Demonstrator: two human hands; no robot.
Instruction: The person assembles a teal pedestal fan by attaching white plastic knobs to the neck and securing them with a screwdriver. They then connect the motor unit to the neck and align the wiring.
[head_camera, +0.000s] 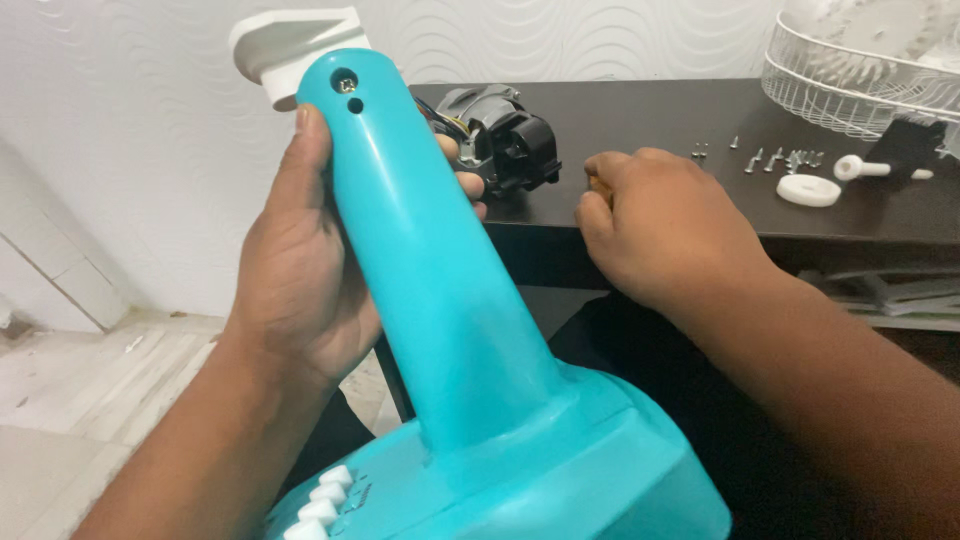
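Close against my chest, my left hand (300, 270) wraps its fingers (462, 184) around the neck of the turquoise fan stand (440, 300). Its long axis tilts up and away to the left, from the wide base (560, 470) in my lap to the rounded top, where 1 screw (345, 83) sits above a small hole. My right hand (660, 225) rests on the edge of the dark counter (640, 120), fingers curled around something small and orange that I cannot make out. Beyond the stand lies the fan motor (505, 140); loose screws (770, 158) lie further right.
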